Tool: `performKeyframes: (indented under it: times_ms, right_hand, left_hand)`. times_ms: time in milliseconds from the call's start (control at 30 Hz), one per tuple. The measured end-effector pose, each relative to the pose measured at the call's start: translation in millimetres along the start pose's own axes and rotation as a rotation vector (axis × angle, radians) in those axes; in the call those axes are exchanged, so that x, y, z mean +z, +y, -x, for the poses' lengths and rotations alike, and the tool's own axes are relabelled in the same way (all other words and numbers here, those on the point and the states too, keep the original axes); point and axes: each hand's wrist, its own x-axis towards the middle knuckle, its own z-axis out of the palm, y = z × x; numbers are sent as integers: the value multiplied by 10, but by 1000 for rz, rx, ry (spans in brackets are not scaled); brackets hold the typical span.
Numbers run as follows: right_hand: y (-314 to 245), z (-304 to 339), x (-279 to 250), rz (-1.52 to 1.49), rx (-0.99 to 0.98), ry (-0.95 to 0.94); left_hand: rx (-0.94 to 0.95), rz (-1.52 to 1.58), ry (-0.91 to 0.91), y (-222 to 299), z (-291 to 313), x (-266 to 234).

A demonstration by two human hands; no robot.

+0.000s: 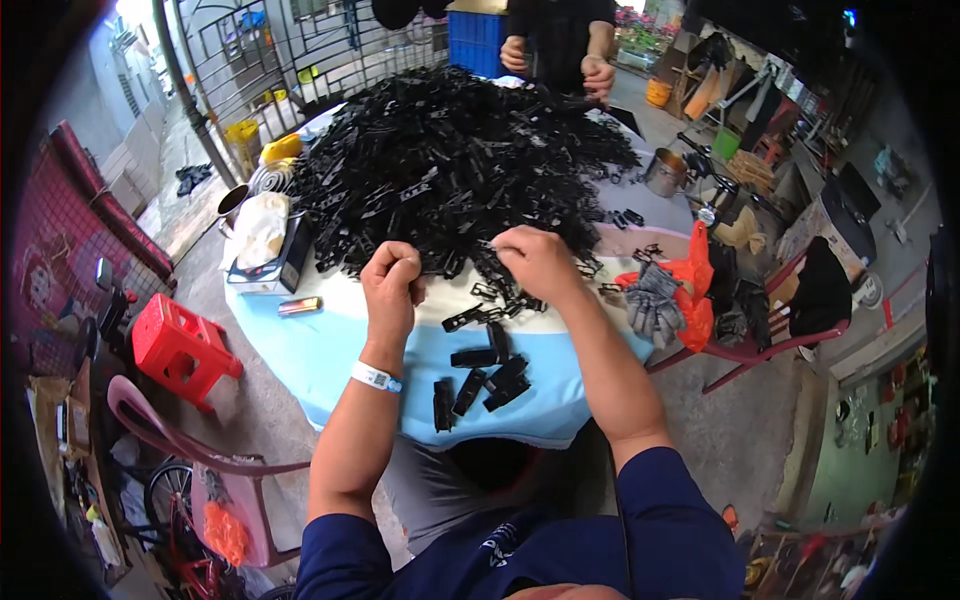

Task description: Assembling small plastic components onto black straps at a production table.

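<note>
A large heap of black plastic parts [440, 150], small and frame-like, covers most of the table. At its near edge my left hand [393, 275] is closed, fingers curled, and whatever it may hold is hidden. To its right my right hand [535, 262] is closed in a pinch at the heap's edge. What sits between its fingertips is too small to make out. Below the hands lie a few loose black parts [485, 292]. Nearer to me, several longer black pieces [468, 390] rest on the light blue cloth [290, 365].
At the table's left stand a box [270, 262] with a white bag and a lighter-like pack [300, 306]. Grey gloves [655, 305] and a red plastic bag [697, 270] lie at the right edge. A red stool [180, 345] is left. Across the table stands another person [560, 40].
</note>
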Motion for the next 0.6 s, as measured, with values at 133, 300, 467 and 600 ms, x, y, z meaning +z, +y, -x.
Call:
performKeyframes:
  times_ms: [133,300,467,600]
  right_hand:
    - [39,4,19,0,-48,7]
    - [81,-16,-67,-23,-40,124]
    - [33,95,-296,69,-38,142]
    - [83,185,-752,326,130,32]
  left_hand:
    - [11,-21,-6,-21,-1,32]
    - [31,-25,24,-44,-52,5]
    - [36,-50,5,-64,-41,12]
    - [39,-61,-13,-57,-32,-17]
